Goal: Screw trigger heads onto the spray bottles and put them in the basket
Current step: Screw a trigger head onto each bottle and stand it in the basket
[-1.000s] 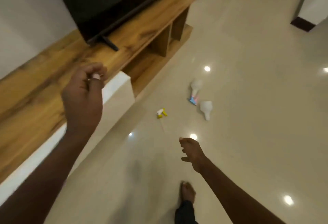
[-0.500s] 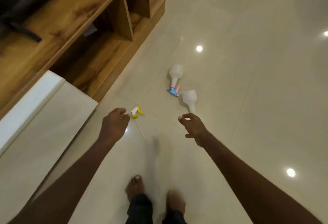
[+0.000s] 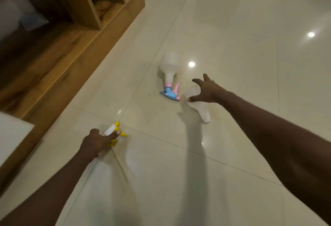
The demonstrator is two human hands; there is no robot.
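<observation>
Reaching with both hands at floor level. Left hand (image 3: pixel 96 143) is on the yellow trigger head (image 3: pixel 114 131): fingers curl around its body, index finger laid straight along the top, nozzle sticking out past the fingertips, dip tube (image 3: pixel 121 164) trailing back under the wrist toward the person. Looks like a grasp, though motion blur hides whether it's fully closed.

Right hand (image 3: pixel 206 90) is spread wide, thumb and fingers apart, holding nothing. It hovers directly over the headless bottle (image 3: pixel 202 109), which lies on its side on the floor tiles (image 3: pixel 232 28). Fat end sits under the palm, between thumb and fingers; open neck points away from the fingertips, back toward the person. Long axis runs roughly along the forearm line, so I'd judge the grab has to wrap across the body.

Second bottle (image 3: pixel 169 68), with the blue-pink head (image 3: pixel 169 93) already on, lies just beyond the right thumb, nearer that hand than the left.

No basket in view. Wooden shelf unit (image 3: pixel 75 50) sits beyond the left fingertips; contents too dim to tell.
</observation>
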